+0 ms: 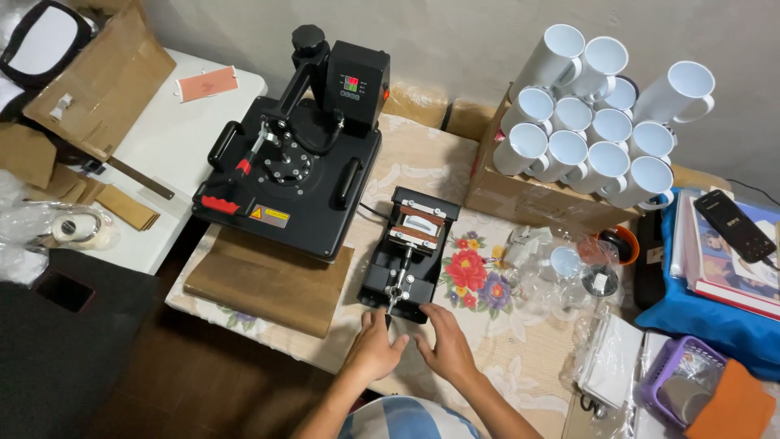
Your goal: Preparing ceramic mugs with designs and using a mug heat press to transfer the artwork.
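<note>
Down at the near edge of the table covered with a cream floral cloth [520, 358], both hands at the small black mug press with a brown heating band [409, 254]. Left hand [375, 349] open, fingers spread, fingertips touching the near end of the press base just beside the metal lever handle [398, 286]; nothing gripped. Right hand [445, 348] also open and flat, resting on the cloth just right of the press base, holding nothing.

Mug press standing in the middle of the table, between the large black flat heat press with a red handle tip [291, 175] on the left and the brown cardboard box [528, 199] with a pile of white ceramic mugs [597, 122] on the far right.

For a good handling, as a judgement: better to steady the base with one flat hand and to keep the fingers away from the brown band, probably hot.

Hard to tell whether a mug sits inside the band; only a pale curved surface visible there. Display on the black control box [356, 85] too small to read. Clear plastic bags [569, 268] on the right hiding their contents partly.
</note>
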